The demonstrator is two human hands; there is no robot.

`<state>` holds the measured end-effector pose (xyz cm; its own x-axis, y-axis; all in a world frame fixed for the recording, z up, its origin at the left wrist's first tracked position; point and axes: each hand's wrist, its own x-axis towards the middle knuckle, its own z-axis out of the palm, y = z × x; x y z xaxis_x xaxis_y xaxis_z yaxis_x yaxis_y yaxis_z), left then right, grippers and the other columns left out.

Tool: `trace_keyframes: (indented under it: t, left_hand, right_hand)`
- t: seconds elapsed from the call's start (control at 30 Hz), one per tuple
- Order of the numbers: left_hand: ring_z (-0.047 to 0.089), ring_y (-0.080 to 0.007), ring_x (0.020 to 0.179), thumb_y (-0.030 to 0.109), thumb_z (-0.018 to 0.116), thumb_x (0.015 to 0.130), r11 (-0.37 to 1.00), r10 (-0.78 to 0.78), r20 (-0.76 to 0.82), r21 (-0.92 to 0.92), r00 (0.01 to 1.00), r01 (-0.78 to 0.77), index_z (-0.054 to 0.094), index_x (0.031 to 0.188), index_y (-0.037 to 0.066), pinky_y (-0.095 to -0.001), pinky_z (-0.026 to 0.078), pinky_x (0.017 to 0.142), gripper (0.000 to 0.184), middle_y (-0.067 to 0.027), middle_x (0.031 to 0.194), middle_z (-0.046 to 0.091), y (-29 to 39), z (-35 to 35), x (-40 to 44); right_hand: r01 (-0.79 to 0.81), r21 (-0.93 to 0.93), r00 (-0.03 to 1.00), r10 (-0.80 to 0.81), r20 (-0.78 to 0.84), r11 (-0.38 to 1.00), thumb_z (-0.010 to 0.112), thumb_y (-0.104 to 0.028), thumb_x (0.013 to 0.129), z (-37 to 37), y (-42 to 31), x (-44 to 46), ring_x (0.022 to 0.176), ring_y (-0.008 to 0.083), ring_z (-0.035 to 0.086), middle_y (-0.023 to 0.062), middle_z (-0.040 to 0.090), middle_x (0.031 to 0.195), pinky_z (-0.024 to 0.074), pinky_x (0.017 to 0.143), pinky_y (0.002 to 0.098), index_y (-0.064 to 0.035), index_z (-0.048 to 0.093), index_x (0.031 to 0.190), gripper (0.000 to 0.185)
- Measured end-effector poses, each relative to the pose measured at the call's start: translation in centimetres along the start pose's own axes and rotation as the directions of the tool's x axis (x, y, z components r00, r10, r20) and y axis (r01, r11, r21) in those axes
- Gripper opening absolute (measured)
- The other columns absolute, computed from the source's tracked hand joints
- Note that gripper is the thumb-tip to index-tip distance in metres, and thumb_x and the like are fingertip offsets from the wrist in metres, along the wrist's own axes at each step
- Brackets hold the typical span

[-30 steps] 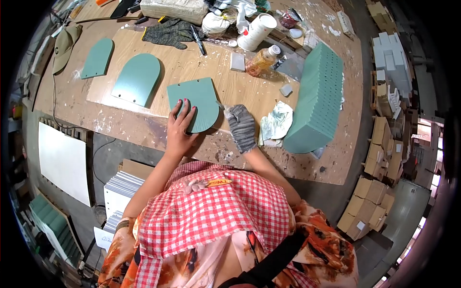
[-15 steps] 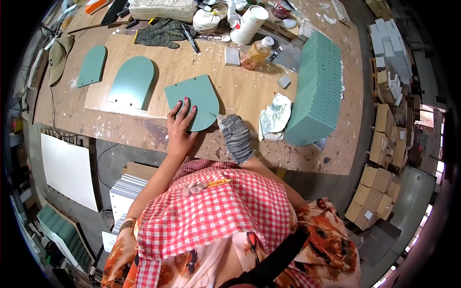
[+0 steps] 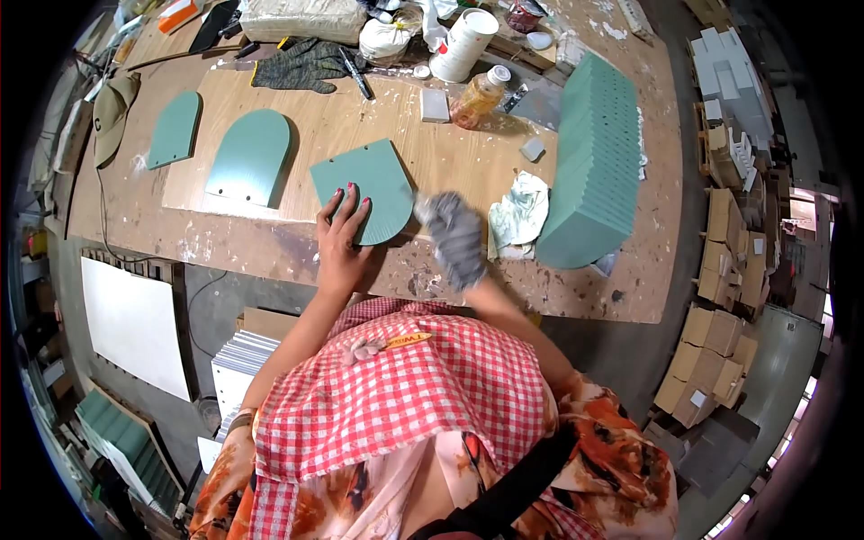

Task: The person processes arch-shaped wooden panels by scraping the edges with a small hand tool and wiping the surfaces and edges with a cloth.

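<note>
A green round-ended panel point(image 3: 378, 180) lies turned at an angle on the work board, with two small holes near its straight edge. My bare left hand point(image 3: 344, 229) rests on its lower left part, fingers apart and laid flat; the thumb is hidden. Just beyond the panel's right edge is my right hand point(image 3: 454, 236) in a grey striped glove, its fingers closed and smeared by motion. Whatever may be in those fingers is too blurred to name. Left of the panel lie a second green panel point(image 3: 252, 157) and a third, smaller-looking panel point(image 3: 175, 130).
To the right stands a row of stacked green panels point(image 3: 589, 171), beside a crumpled stained cloth point(image 3: 519, 214). Farther back are a bottle of amber liquid point(image 3: 481, 97), a white cup point(image 3: 463, 45), a grey glove point(image 3: 301, 67), a marker point(image 3: 355, 74) and a pale block point(image 3: 435, 105).
My gloved right hand has shifted right and slightly up, along and a little away from the panel's edge. My left hand and the panel stay almost where they were.
</note>
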<state>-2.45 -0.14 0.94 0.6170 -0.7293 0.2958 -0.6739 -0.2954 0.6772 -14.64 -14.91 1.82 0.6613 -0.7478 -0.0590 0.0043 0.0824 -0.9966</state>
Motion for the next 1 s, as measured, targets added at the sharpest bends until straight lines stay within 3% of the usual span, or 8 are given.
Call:
trace_keyframes:
  t: [0.03, 0.07, 0.13, 0.2, 0.3, 0.57, 0.7, 1.0]
  left_hand:
    - [0.04, -0.0339, 0.124, -0.001, 0.07, 0.056, 1.0, 0.001, -0.014, -0.011, 1.0, -0.001, 0.06, 0.116, 0.008, -0.0438, 0.033, 0.103, 0.061, -0.0083, 0.137, 0.047, 0.0, 0.1, 0.1]
    - [0.041, -0.0338, 0.124, -0.001, 0.07, 0.056, 1.0, 0.003, -0.029, -0.021, 1.0, -0.004, 0.06, 0.115, 0.008, -0.0438, 0.033, 0.103, 0.061, -0.0083, 0.136, 0.048, 0.0, 0.1, 0.2]
    - [0.041, -0.0333, 0.124, 0.0, 0.068, 0.059, 0.999, 0.014, -0.028, -0.03, 1.0, -0.015, 0.06, 0.115, 0.008, -0.0437, 0.033, 0.103, 0.058, -0.008, 0.135, 0.049, 0.0, 0.1, 0.3]
    - [0.041, -0.0328, 0.124, 0.002, 0.067, 0.061, 1.0, 0.013, -0.035, -0.027, 0.999, -0.013, 0.061, 0.115, 0.008, -0.0436, 0.033, 0.103, 0.055, -0.0077, 0.135, 0.05, -0.2, -0.1, 0.3]
    - [0.042, -0.0325, 0.124, 0.002, 0.066, 0.062, 0.999, 0.02, -0.039, -0.046, 0.999, -0.022, 0.061, 0.115, 0.008, -0.0436, 0.033, 0.103, 0.053, -0.0077, 0.134, 0.051, -0.2, -0.1, 0.3]
    - [0.043, -0.0316, 0.122, 0.004, 0.066, 0.067, 0.998, -0.022, -0.064, -0.052, 0.998, 0.019, 0.062, 0.113, 0.007, -0.0425, 0.033, 0.103, 0.046, -0.0078, 0.13, 0.054, 0.3, -0.3, 0.4]
    - [0.044, -0.0322, 0.121, 0.003, 0.067, 0.063, 0.998, -0.015, -0.076, -0.054, 0.997, 0.011, 0.062, 0.113, 0.008, -0.0422, 0.034, 0.102, 0.05, -0.0079, 0.13, 0.054, 0.3, -0.2, 0.5]
    - [0.045, -0.0314, 0.12, 0.001, 0.066, 0.063, 1.0, -0.005, -0.071, -0.028, 0.997, 0.003, 0.062, 0.114, 0.008, -0.0414, 0.034, 0.102, 0.052, -0.0076, 0.131, 0.053, 0.2, 0.0, 0.5]
  right_hand:
    - [0.028, -0.411, 1.0, -0.028, 0.007, 0.911, 0.06, 0.002, 0.083, -0.6, -2.3, 2.2, 0.076, 0.0121, 0.058, 0.0052, 0.062, 0.083, 0.048, 0.07, 0.0236, -0.0011, 0.059, 0.089, 0.007]
    - [0.011, -0.298, 1.0, -0.011, 0.003, 0.954, 0.062, 0.002, 0.081, -0.8, -1.0, 4.2, 0.077, 0.0121, 0.058, 0.0072, 0.064, 0.085, 0.0486, 0.07, 0.024, -0.0004, 0.06, 0.09, 0.009]
    - [-0.057, -0.351, 0.998, 0.066, 0.013, 0.935, 0.064, -0.002, 0.081, -1.1, -0.7, 7.6, 0.077, 0.0162, 0.061, 0.0106, 0.066, 0.086, 0.0496, 0.072, 0.0268, 0.0003, 0.062, 0.092, 0.011]
    - [0.189, -0.558, 0.967, -0.055, 0.248, 0.808, 0.063, -0.005, 0.081, -1.1, 0.8, 10.3, 0.079, 0.0227, 0.064, 0.0136, 0.067, 0.087, 0.0499, 0.075, 0.0302, 0.0004, 0.064, 0.093, 0.013]
    - [0.245, -0.551, 0.924, -0.021, 0.381, 0.798, 0.062, -0.008, 0.082, -0.7, 0.6, 11.9, 0.081, 0.0279, 0.063, 0.0145, 0.066, 0.087, 0.0494, 0.076, 0.0327, -0.0003, 0.065, 0.091, 0.013]
    - [0.286, -0.515, 0.914, -0.069, 0.399, 0.808, 0.059, -0.008, 0.083, -1.1, 1.2, 10.5, 0.078, 0.0341, 0.059, 0.0175, 0.062, 0.083, 0.048, 0.073, 0.0368, -0.001, 0.065, 0.087, 0.009]
    - [0.462, -0.54, 0.854, -0.19, 0.484, 0.703, 0.055, -0.01, 0.086, -1.7, -0.3, 8.3, 0.08, 0.0339, 0.057, 0.0169, 0.061, 0.085, 0.0472, 0.076, 0.0391, -0.0009, 0.064, 0.089, 0.013]
    - [0.476, -0.573, 0.862, -0.224, 0.455, 0.667, 0.055, -0.008, 0.086, -2.4, -1.0, 3.5, 0.083, 0.0317, 0.058, 0.0157, 0.062, 0.089, 0.0478, 0.078, 0.0377, -0.0019, 0.065, 0.096, 0.015]
